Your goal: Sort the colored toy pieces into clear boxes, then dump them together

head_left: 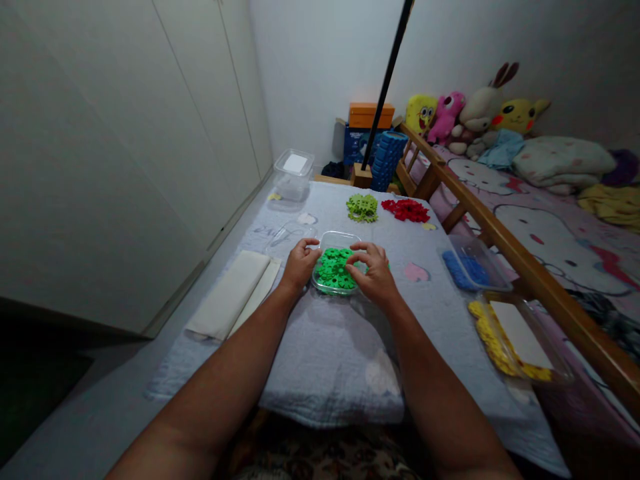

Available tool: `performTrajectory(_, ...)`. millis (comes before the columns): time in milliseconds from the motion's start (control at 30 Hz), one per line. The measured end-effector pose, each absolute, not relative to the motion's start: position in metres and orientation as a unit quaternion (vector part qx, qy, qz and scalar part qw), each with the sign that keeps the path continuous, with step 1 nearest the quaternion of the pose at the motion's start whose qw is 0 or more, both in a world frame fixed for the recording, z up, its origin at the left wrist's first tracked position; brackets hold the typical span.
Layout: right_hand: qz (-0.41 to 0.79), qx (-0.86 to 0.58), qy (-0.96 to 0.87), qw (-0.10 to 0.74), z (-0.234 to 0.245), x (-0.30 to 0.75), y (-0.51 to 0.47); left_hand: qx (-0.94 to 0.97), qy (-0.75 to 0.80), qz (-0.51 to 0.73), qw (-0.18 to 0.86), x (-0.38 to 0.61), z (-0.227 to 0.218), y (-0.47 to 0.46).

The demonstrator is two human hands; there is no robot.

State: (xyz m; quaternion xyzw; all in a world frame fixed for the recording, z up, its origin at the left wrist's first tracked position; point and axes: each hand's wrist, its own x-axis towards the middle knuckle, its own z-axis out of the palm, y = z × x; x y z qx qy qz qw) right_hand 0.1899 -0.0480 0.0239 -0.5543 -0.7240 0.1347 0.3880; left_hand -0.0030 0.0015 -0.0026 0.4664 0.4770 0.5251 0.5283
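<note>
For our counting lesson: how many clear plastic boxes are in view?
4: green-filled box between left hand and right hand; lidded box far left; blue-filled box right; yellow-filled box near right. Loose lid uncounted; more may be hidden.

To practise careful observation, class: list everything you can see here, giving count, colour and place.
centre tub: one, clear, mid-blanket
green pieces: many, green, in centre tub
lime pile: one, lime, behind centre tub
red pile: one, red, right of lime pile
blue tub: one, clear, blue pieces inside, right
yellow tub: one, clear, yellow pieces inside, near right
lidded tub: one, clear, far left
lid: one, clear, left of centre tub
cloth: one, white, folded, left
blanket: one, pale blue, under all
plush toys: four, mixed colours, on bed
left hand: holds centre tub's left rim
right hand: fingertips over green pieces
</note>
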Motion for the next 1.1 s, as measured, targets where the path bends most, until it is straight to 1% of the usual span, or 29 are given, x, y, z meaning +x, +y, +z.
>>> performTrajectory(133, 0.138, -0.56, -0.744, 0.338, 0.02, 0.184, -0.049, 0.468, 0.478, 0.524, 0.527, -0.003, -0.002, 0.001)
performTrajectory(267, 0.143, -0.555, -0.754, 0.321, 0.017, 0.184, -0.05, 0.464, 0.479, 0.525, 0.529, -0.003, -0.004, 0.002)
performTrajectory(367, 0.135, -0.558, -0.744, 0.342, 0.015, 0.188, -0.048, 0.462, 0.48, 0.527, 0.528, -0.003, -0.004, 0.002)
performTrajectory(567, 0.08, -0.607, -0.666, 0.426, 0.006, 0.221, -0.032, 0.474, 0.48, 0.522, 0.521, -0.003, -0.004, 0.002)
performTrajectory(667, 0.052, -0.648, -0.625, 0.433, 0.002, 0.243, -0.024, 0.477, 0.478, 0.523, 0.52, -0.004, -0.005, 0.003)
performTrajectory(767, 0.044, -0.698, -0.596, 0.394, -0.001, 0.26, -0.019, 0.477, 0.476, 0.525, 0.52, -0.004, -0.006, 0.003)
performTrajectory(900, 0.073, -0.758, -0.578, 0.293, -0.005, 0.269, -0.019, 0.478, 0.478, 0.525, 0.517, -0.003, -0.006, 0.002)
performTrajectory(1100, 0.087, -0.761, -0.622, 0.163, -0.001, 0.256, -0.028, 0.47, 0.478, 0.524, 0.525, -0.002, -0.003, 0.001)
